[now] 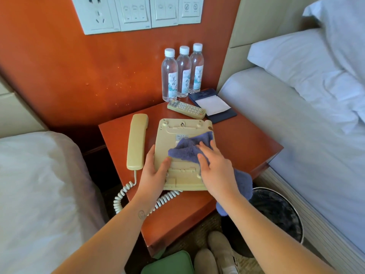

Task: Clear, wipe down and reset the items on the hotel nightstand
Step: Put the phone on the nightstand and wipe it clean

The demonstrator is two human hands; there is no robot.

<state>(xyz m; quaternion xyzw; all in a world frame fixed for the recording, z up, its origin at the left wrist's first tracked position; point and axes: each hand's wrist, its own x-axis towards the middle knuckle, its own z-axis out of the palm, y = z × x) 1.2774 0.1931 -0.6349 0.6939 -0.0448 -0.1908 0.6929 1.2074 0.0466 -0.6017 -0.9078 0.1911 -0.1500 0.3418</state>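
Single wide-angle head camera: close above nightstand point(246, 139), angled down, facing wall point(59, 76).

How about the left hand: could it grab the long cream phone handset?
Probably yes. The left hand steadies the upturned cream phone base; the long cream handset lies just beside it, nothing between.

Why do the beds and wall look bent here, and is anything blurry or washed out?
Head view: the wide-angle lens bows the bed on the left and the wall sockets toward the corners; bright light washes out the pillows on the right; the phone, cloth and bottles in the middle are sharp.
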